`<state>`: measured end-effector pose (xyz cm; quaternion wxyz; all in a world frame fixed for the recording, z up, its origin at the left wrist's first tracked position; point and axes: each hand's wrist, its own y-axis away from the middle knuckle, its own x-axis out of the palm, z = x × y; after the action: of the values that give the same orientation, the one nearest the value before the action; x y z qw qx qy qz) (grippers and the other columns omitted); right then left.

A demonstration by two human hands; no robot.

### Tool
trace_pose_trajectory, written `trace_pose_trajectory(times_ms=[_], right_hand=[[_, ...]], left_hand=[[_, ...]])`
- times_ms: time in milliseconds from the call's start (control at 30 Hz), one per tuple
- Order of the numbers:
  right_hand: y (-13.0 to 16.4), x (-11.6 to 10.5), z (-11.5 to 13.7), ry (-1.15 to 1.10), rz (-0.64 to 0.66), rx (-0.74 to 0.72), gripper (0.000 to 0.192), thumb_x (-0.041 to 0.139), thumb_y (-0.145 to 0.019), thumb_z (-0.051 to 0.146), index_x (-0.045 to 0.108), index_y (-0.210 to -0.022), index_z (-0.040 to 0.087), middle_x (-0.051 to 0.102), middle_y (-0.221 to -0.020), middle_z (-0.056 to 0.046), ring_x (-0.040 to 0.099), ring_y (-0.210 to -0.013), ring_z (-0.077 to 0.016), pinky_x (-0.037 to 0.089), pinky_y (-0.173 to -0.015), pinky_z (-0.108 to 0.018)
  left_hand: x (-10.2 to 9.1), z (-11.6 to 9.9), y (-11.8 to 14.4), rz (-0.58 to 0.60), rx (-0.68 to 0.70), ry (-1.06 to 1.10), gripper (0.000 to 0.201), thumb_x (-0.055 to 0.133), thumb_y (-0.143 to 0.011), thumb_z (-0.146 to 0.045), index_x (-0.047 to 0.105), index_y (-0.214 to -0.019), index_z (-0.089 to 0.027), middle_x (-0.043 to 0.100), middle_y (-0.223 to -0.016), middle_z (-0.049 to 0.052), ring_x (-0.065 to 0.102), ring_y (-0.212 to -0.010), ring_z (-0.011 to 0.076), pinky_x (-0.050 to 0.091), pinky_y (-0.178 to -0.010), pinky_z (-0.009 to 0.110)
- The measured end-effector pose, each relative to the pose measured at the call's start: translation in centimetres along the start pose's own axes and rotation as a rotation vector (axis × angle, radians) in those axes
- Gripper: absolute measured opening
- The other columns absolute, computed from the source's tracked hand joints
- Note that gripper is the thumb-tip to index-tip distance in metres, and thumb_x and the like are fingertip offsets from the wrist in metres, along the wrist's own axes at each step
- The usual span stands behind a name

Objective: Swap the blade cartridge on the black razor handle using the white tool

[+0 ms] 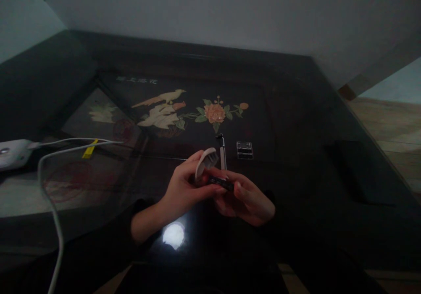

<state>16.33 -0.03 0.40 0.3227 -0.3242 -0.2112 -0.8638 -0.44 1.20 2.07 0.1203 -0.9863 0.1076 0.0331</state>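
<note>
Bench (296, 123) of dark lacquer fills the view, its glossy top inlaid with a bird and flower design (184, 109) that serves as the landmark. Left of the design, a white cable (52, 197) loops from a white device (13, 153) at the bench edge. Below the design, both hands meet above the bench. The left hand (184, 193) has its fingers closed on a pale rounded piece (204, 162), and the right hand (250, 202) has its fingers closed on a small dark object (222, 182); the two items touch. Just below the flower lie a slim metal tool (222, 153) and a small clear case (244, 150).
</note>
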Motion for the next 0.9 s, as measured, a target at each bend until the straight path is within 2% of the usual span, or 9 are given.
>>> trace_pose_trajectory(times_ms=[233, 433, 667, 767, 900], right_hand=[[0.0, 0.2, -0.4, -0.039, -0.028, -0.008, 0.058, 0.076, -0.07, 0.06, 0.065, -0.107, 0.017, 0.053, -0.06, 0.005, 0.036, -0.046, -0.0068, 0.027, -0.042, -0.02], [-0.1, 0.1, -0.4, -0.042, 0.0, -0.035, 0.055, 0.076, -0.073, 0.057, 0.066, -0.106, 0.015, 0.054, -0.061, 0.004, 0.036, -0.046, -0.0057, 0.027, -0.043, -0.02], [-0.1, 0.4, -0.4, -0.021, -0.065, -0.084, 0.047, 0.077, -0.072, 0.054, 0.07, -0.1, 0.017, 0.051, -0.063, 0.004, 0.038, -0.048, -0.006, 0.028, -0.044, -0.02], [-0.1, 0.2, 0.0, 0.027, -0.093, -0.15, 0.043, 0.075, -0.076, 0.051, 0.071, -0.103, 0.018, 0.053, -0.062, 0.004, 0.039, -0.048, -0.0066, 0.026, -0.044, -0.021], [0.1, -0.4, 1.7, 0.145, -0.194, -0.318, 0.042, 0.069, -0.081, 0.053, 0.071, -0.106, 0.019, 0.05, -0.059, 0.004, 0.037, -0.048, -0.0077, 0.026, -0.045, -0.023]], left_hand=[[0.0, 0.1, 0.2, -0.006, 0.015, 0.014, 0.032, 0.08, -0.071, -0.05, 0.077, -0.074, -0.018, 0.057, -0.079, 0.002, 0.046, -0.059, 0.0099, 0.041, -0.056, 0.023], [0.0, 0.2, 0.3, -0.009, 0.014, 0.005, 0.039, 0.078, -0.07, -0.055, 0.075, -0.072, -0.017, 0.053, -0.068, 0.0, 0.046, -0.059, 0.0118, 0.038, -0.053, 0.023], [0.0, 0.2, 0.3, 0.032, -0.025, 0.063, 0.031, 0.08, -0.072, -0.046, 0.074, -0.075, -0.016, 0.057, -0.078, 0.002, 0.049, -0.063, 0.0107, 0.039, -0.054, 0.021], [0.0, 0.5, 0.4, 0.024, -0.112, 0.105, 0.034, 0.077, -0.076, -0.046, 0.073, -0.094, -0.017, 0.056, -0.08, 0.001, 0.051, -0.068, 0.0127, 0.042, -0.059, 0.022], [0.4, 1.1, 0.4, -0.044, -0.244, 0.294, 0.042, 0.058, -0.093, -0.044, 0.061, -0.128, -0.022, 0.044, -0.078, -0.003, 0.038, -0.059, 0.0079, 0.035, -0.051, 0.018]])
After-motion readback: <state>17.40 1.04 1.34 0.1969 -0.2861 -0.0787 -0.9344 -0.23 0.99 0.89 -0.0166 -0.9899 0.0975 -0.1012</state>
